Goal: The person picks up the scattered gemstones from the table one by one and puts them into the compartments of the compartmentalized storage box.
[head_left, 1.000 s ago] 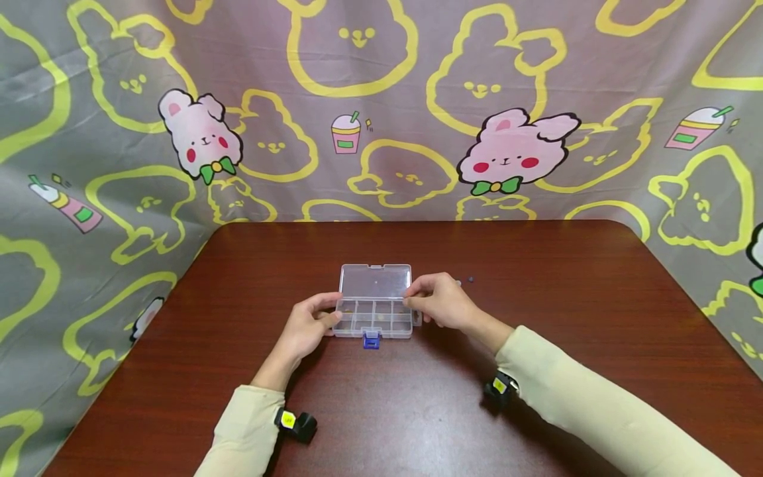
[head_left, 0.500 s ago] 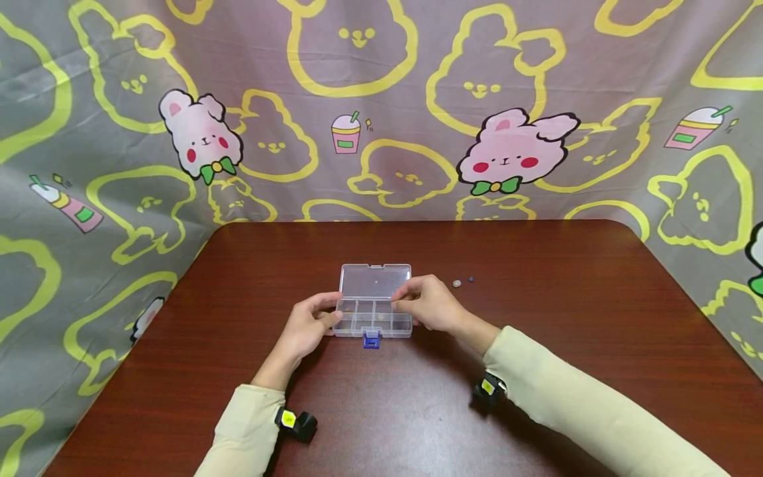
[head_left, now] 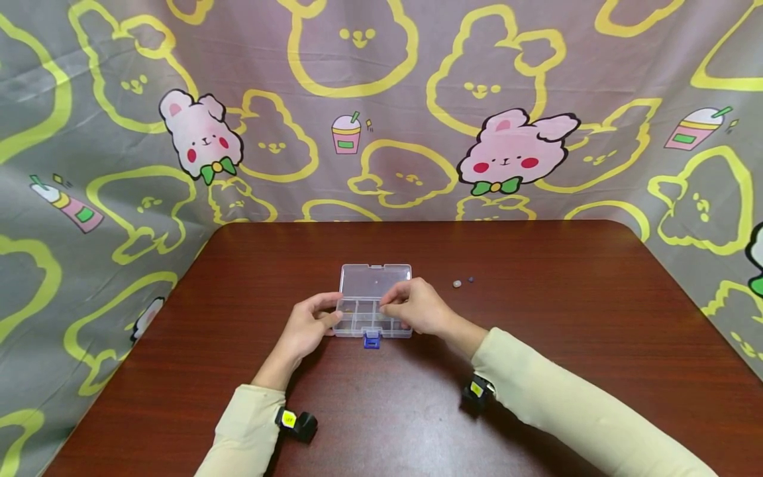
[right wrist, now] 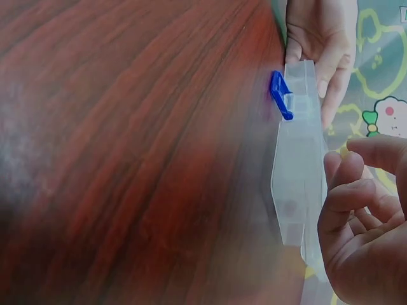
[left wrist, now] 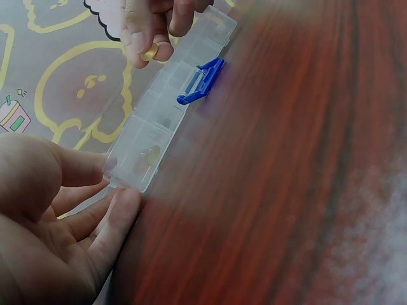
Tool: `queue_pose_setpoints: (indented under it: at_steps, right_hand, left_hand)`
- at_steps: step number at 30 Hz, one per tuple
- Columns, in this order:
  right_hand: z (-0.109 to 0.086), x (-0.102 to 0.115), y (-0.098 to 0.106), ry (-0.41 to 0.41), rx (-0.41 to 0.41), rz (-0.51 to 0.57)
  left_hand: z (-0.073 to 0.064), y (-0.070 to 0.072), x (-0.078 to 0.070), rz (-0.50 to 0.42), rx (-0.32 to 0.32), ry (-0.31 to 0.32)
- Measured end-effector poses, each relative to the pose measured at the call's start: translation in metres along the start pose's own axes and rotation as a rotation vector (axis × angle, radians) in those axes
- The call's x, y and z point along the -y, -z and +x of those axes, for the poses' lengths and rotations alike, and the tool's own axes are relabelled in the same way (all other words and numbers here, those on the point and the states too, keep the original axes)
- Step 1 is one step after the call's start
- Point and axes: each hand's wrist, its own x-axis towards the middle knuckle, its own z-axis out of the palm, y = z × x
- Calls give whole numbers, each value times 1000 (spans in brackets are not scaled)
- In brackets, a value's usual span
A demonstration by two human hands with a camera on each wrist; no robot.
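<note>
A clear plastic compartment box [head_left: 352, 333] lies on the table with its lid [head_left: 365, 281] raised at the back and its blue latch [head_left: 372, 342] hanging at the front. My left hand [head_left: 306, 329] holds the box's left end between thumb and fingers. Over the compartments, my right hand [head_left: 422, 307] pinches a small, translucent yellow rounded piece [left wrist: 151, 52] between thumb and forefinger. In the left wrist view, a yellowish piece [left wrist: 151, 156] shows inside the compartment nearest my left hand. My right hand covers part of the right-hand compartments in the head view.
To the right of the box, a small whitish round piece [head_left: 457, 283] and a smaller dark blue one [head_left: 471, 279] lie on the brown wooden table [head_left: 381, 411]. A patterned cloth [head_left: 393, 99] hangs behind the table.
My right hand has moved left from the box's right edge to above its middle compartments, uncovering the whitish piece on the table. The left hand and the box have stayed put.
</note>
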Motion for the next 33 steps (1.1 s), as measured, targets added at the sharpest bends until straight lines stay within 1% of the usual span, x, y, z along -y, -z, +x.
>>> queue_pose_setpoints:
  at_steps: [10,18,23,33]
  right_hand:
    - [2,4,-9,38,0,-18]
    - [3,8,-13,32,2,-26]
    - [4,12,-18,27,22,-9]
    - [9,14,-27,59,44,19]
  left_hand:
    - [-1,0,-1,-10,-1,11]
    - [-1,0,0,-14,-1,9]
    - [-1,0,0,-13,-1,7]
    - [0,0,2,-6,5,-1]
